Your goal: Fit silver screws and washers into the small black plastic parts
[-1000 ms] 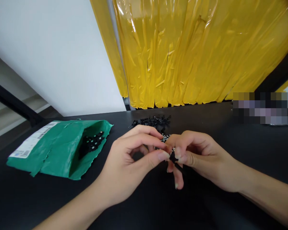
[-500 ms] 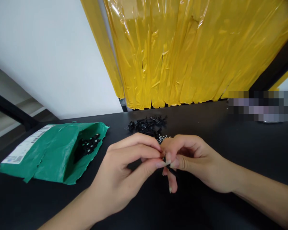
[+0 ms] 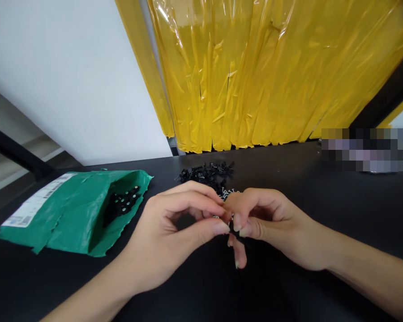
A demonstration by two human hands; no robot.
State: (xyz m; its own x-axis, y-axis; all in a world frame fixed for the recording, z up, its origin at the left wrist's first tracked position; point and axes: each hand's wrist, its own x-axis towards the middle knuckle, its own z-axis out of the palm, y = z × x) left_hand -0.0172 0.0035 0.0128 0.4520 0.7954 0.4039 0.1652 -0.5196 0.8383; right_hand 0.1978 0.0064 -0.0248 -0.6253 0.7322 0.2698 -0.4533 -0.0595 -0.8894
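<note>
My right hand (image 3: 272, 219) pinches a small black part (image 3: 233, 225) between thumb and forefinger; most of it is covered by the fingertips. One of its lower fingers hangs down beneath the part. Meeting it from the left is my left hand (image 3: 177, 228), thumb and fingertips close together. A tiny pale, shiny bit shows between them, too small to name. Just beyond the hands lie a pile of small black parts (image 3: 206, 173) and several silver screw-like pieces (image 3: 227, 193), partly hidden by my fingers.
On the left, a torn-open green mailing bag (image 3: 65, 214) holds more black pieces (image 3: 124, 201) with silvery round spots. Yellow plastic strips (image 3: 221, 89) hang behind the black table (image 3: 289, 170). A blurred-out object (image 3: 362, 150) sits at the back right.
My left thumb has drawn back slightly to the left from the black part, and the left hand's grip has opened a little. My right hand has barely moved.
</note>
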